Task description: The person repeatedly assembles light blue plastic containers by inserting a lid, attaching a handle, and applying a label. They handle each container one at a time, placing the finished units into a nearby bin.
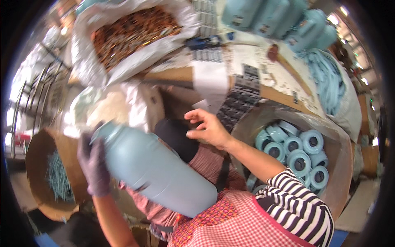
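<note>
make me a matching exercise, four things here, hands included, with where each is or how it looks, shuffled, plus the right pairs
1. left hand
2. right hand
3. hammer
4. blue rings

A. lying on the table
B. piled in a lined box
C. gloved, holding the light-blue container
D. bare, raised and open

Pairs: 1-C, 2-D, 3-A, 4-B

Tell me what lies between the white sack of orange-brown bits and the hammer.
The head view shows a pale strip, a dark blue object and a dark patterned strip there.
</note>
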Motion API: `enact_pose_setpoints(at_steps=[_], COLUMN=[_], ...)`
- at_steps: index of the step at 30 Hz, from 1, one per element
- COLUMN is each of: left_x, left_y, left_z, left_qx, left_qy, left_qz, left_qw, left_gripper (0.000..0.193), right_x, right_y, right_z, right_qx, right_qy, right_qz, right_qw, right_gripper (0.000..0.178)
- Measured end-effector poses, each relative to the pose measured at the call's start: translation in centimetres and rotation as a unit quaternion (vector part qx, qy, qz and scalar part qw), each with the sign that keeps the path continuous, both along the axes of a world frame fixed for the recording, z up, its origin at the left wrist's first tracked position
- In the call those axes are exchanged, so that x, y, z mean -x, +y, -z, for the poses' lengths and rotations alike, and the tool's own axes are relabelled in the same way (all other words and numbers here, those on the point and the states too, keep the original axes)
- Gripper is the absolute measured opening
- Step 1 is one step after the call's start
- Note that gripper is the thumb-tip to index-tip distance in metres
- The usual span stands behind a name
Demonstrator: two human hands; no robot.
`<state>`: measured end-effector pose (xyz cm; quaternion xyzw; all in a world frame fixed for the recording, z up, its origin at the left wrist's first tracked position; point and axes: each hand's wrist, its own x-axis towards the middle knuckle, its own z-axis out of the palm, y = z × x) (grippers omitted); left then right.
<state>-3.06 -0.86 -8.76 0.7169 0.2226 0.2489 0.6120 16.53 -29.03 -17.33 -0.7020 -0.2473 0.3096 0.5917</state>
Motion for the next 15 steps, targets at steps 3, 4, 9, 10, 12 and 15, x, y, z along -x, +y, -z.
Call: enact_pose_setpoints(at_steps=[3, 4, 9, 10, 12, 15], left_x=[0.9, 1.3, -0.5, -0.4, -1.6, -2.4], left_y=[2.2, 4.7, 5.0, 5.2, 4.3, 6.6], left_z=[1.8, 3.6, 7.2, 7.5, 6.1, 5.9], left_qx=[0.204, 0.106, 0.013, -0.025, 0.130, 0.100], left_qy=[-0.088, -0.042, 0.222, 0.215, 0.188, 0.163], left_qz=[-0.030, -0.013, 0.000, 0.003, -0.046, 0.007], left_qw=[0.975, 0.993, 0.975, 0.976, 0.973, 0.981], left_gripper=[0.035, 0.036, 0.039, 0.039, 0.040, 0.035], right_x=[-7.6, -11.0, -22.8, -23.7, -24.2, -24.5], right_y=[-5.9, -8.0, -12.4, -11.9, -11.5, -11.9], right_z=[-1.8, -2.4, -3.2, -3.1, -2.7, -3.0], right_qx=[-0.047, -0.050, 0.177, 0.203, 0.172, 0.118], right_qy=[-0.194, -0.250, -0.534, -0.505, -0.444, -0.407], right_qz=[0.125, 0.154, 0.180, 0.177, 0.199, 0.189], right_qw=[0.972, 0.955, 0.807, 0.820, 0.856, 0.886], right_gripper=[0.026, 0.021, 0.028, 0.030, 0.031, 0.027])
